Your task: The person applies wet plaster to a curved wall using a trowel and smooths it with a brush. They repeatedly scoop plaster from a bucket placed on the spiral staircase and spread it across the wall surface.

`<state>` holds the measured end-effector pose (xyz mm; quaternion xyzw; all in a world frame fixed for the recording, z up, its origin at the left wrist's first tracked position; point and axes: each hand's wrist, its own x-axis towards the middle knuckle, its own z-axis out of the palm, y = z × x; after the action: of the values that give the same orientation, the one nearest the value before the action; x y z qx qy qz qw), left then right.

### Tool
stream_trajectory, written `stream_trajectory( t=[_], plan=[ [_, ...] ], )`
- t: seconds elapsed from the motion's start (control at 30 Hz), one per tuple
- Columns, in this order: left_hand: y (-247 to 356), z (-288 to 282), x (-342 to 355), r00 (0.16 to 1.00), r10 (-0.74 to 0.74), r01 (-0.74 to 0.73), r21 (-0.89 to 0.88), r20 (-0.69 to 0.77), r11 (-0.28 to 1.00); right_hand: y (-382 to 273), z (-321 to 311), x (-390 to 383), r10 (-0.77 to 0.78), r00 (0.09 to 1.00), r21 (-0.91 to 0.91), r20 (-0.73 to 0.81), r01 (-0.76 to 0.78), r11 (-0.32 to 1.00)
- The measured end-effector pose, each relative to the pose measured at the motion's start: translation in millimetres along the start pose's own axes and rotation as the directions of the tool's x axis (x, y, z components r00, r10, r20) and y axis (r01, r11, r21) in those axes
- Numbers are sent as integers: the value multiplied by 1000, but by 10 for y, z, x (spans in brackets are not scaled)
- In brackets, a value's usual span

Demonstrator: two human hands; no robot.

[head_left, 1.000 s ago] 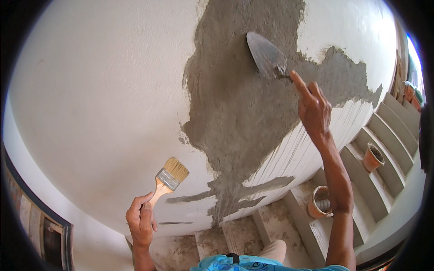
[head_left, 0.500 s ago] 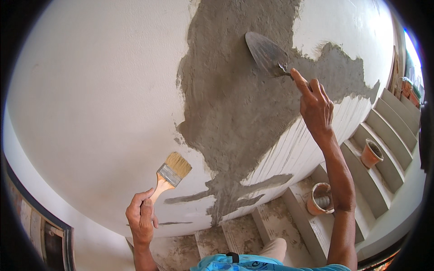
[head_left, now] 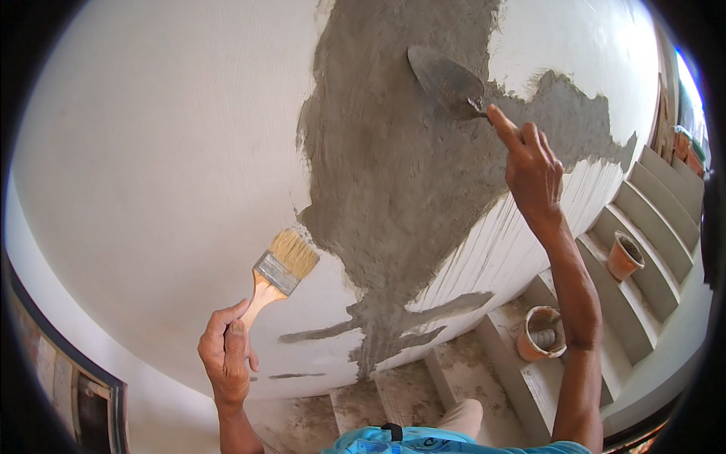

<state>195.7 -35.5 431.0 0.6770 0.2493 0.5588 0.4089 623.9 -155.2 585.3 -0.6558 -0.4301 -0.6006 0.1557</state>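
My right hand (head_left: 534, 172) is closed round the handle of a pointed steel trowel (head_left: 445, 82), its forefinger stretched along the grip. The blade lies flat against, or very near, a large patch of grey mortar (head_left: 378, 181) on the white wall (head_left: 174, 151). Lower on the left, my left hand (head_left: 225, 356) grips a wide paintbrush (head_left: 281, 268) by its wooden handle. Its pale bristles point up, close to the lower left edge of the mortar, and whether they touch the wall I cannot tell.
Stairs (head_left: 620, 303) climb along the wall to the right, with mortar stains on the lower treads. An orange bucket (head_left: 541, 349) with something grey and round inside stands on one step, and a second bucket (head_left: 625, 256) higher up. A dark-framed opening (head_left: 98, 408) shows at lower left.
The paintbrush and my left hand have shifted slightly up and to the left. The trowel has moved a little upward on the mortar. Both tools stay in my hands.
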Motion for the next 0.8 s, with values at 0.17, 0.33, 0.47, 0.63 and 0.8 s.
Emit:
stream_trajectory(
  t=[0.17, 0.33, 0.47, 0.63, 0.8],
  plan=[
    [298, 144, 281, 988, 155, -155, -11, -17, 988, 34, -15, -333, 14, 997, 48, 70, -17, 999],
    [622, 775, 880, 932, 361, -360, -36, 32, 932, 164, -156, -491, 143, 986, 123, 82, -152, 981],
    [796, 1166, 1477, 763, 646, -645, 83, 16, 760, 46, -100, -463, 208, 975, 196, 83, -220, 956],
    [949, 1666, 1953, 604, 797, -772, 249, 3, 584, 82, -70, -637, 267, 955, 237, 126, -291, 927],
    [723, 1860, 2040, 464, 885, -792, 467, 41, 394, 130, -48, -825, 286, 942, 258, 176, -325, 910]
  ],
)
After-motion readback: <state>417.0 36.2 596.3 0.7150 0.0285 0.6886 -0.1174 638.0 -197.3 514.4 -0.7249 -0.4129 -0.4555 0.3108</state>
